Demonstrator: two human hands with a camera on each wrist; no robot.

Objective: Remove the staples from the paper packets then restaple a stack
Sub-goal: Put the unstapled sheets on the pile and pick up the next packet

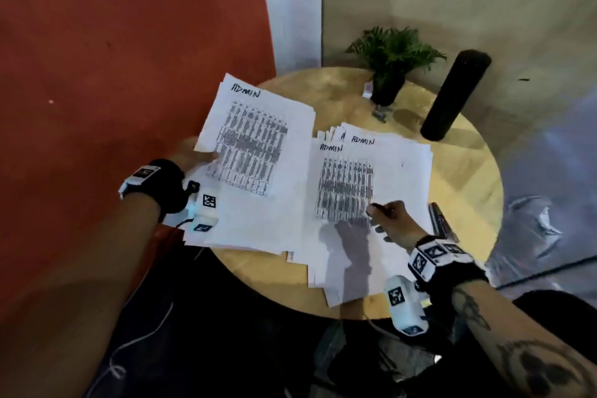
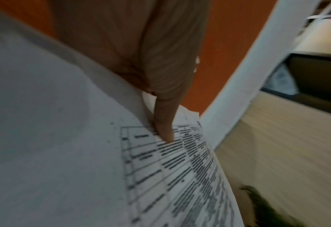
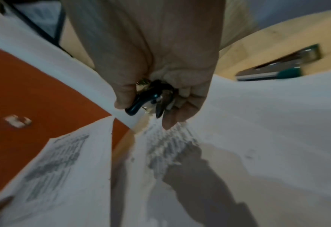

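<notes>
A paper packet (image 1: 255,145) marked "ADMIN", printed with a table, is lifted at the table's left. My left hand (image 1: 202,157) holds its left edge. In the left wrist view the thumb (image 2: 163,122) presses on top of the packet (image 2: 160,176), and the fingers below are hidden. A fanned pile of similar sheets (image 1: 387,178) lies on the right. Just above it my right hand (image 1: 386,216) grips a dark staple remover (image 3: 151,98). A stapler (image 1: 441,223) lies on the table right of that pile, also seen in the right wrist view (image 3: 277,67).
The round wooden table (image 1: 462,178) is small, and papers overhang its front and left edges. A potted fern (image 1: 392,64) and a tall black cylinder (image 1: 452,97) stand at the back. A small metal item (image 1: 381,111) lies by the pot. Red floor lies to the left.
</notes>
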